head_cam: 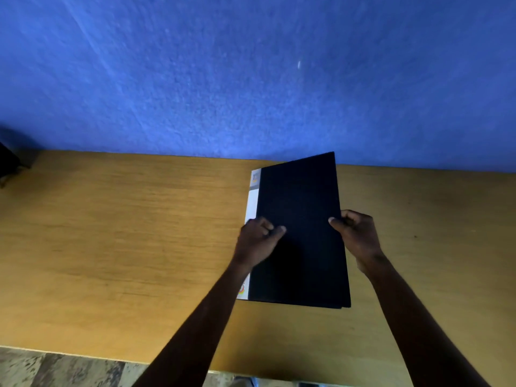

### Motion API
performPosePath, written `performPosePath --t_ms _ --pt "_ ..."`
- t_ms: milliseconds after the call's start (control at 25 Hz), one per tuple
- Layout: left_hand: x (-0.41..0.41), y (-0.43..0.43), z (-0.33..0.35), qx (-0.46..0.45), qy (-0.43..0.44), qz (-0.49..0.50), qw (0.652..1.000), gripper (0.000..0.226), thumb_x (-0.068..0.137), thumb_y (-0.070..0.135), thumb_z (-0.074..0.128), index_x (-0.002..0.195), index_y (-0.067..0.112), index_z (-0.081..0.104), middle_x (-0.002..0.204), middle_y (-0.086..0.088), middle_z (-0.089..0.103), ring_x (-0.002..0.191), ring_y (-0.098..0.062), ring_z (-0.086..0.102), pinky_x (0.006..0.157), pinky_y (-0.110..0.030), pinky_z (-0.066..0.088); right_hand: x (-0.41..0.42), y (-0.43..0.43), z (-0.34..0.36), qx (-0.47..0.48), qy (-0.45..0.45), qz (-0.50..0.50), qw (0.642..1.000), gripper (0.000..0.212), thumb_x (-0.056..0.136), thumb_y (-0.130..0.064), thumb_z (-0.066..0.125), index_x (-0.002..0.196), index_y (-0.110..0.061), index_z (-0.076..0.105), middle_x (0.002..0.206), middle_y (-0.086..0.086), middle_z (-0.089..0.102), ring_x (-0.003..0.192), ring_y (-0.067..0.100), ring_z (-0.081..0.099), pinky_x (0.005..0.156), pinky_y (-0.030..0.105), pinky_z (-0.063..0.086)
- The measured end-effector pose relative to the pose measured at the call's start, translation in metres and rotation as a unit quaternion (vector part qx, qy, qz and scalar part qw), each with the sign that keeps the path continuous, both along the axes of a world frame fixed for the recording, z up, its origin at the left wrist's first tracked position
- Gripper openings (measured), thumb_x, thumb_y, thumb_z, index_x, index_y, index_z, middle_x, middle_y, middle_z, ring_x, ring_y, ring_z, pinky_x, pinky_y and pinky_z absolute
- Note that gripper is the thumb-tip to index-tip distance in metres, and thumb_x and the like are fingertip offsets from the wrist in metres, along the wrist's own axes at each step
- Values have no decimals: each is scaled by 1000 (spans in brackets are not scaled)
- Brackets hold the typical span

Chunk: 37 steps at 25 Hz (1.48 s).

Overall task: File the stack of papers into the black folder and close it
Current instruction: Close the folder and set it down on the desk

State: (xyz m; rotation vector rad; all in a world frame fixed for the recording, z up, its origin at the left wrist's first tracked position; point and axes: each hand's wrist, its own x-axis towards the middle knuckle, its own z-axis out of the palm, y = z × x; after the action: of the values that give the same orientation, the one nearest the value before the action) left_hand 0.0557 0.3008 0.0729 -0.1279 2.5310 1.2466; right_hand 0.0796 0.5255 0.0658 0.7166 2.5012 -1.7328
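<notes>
The black folder point(300, 208) lies shut on the wooden table, right of centre, its far end close to the blue wall. A white spine strip with a grey label point(252, 196) runs along its left edge. My left hand point(258, 238) rests on the folder's left side with the fingers curled over the spine. My right hand point(356, 236) grips the folder's right edge, thumb on top of the cover. No loose papers are visible; any inside the folder are hidden by the cover.
The wooden table point(125, 247) stretches wide to the left and right of the folder. A blue wall point(251, 79) stands right behind it. A dark object point(9, 160) sits at the far left edge. The table's near edge shows floor below.
</notes>
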Motion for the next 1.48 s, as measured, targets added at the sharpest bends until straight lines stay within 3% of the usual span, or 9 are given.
performPosePath --t_ms 80,240,360,640,920,1040,1200,1360,1480 --pt "-9 -18 -21 -98 -1 40 994 37 87 35 65 111 7 61 116 -15 60 108 -29 58 90 -35 46 1 7 -20 40 -28 -25 998 23 89 -18 68 88 5 67 87 27 69 68 30 58 65 32 44" --pt "-12 -30 -47 -173 -39 50 983 51 91 40 58 125 3 48 127 -20 49 118 -40 48 94 -47 43 1 12 -45 117 -62 -51 990 29 86 -21 72 93 7 69 77 18 70 74 32 65 70 38 54" --pt "-10 -25 -56 -184 -37 28 982 53 91 45 56 123 4 49 127 -19 50 118 -37 48 95 -47 44 0 12 -55 154 -73 -36 985 32 86 -23 72 91 9 68 79 20 72 78 37 66 73 43 55" --pt "-6 -21 -62 -195 -25 4 980 51 90 43 59 123 5 50 131 -17 46 120 -34 46 89 -41 48 -1 8 -63 206 -119 -21 971 27 86 -26 71 81 0 70 81 18 73 81 36 68 71 38 54" --pt "-6 -20 -67 -210 -16 2 978 48 89 43 61 118 6 53 132 -17 46 119 -33 47 89 -40 51 -1 3 -63 258 -143 -24 955 34 85 -27 73 111 -4 71 108 17 73 100 37 67 82 41 56" --pt "-6 -17 -68 -217 -15 8 976 48 89 42 62 120 6 52 133 -16 45 119 -32 48 90 -41 51 0 0 -62 278 -151 -23 948 36 85 -24 73 115 -4 69 114 17 71 104 36 66 83 41 54" --pt "-10 -15 -70 -173 -34 54 983 53 86 42 65 123 6 52 129 -15 50 117 -30 50 91 -39 50 -1 -3 -62 305 -163 -3 938 36 88 -23 70 118 -4 67 119 18 65 108 36 63 86 43 55" --pt "-27 -21 -73 -52 -126 131 982 68 82 52 67 127 2 53 127 -16 58 115 -32 57 98 -45 50 -2 -6 -62 321 -169 9 932 38 91 -20 66 124 -3 63 125 19 59 115 37 58 90 42 52" --pt "-31 -28 -76 7 -135 148 980 63 80 49 71 120 2 60 121 -14 65 107 -32 63 94 -46 53 -3 -7 -63 324 -174 12 930 38 91 -20 66 125 -3 62 126 19 57 115 36 57 89 41 51"
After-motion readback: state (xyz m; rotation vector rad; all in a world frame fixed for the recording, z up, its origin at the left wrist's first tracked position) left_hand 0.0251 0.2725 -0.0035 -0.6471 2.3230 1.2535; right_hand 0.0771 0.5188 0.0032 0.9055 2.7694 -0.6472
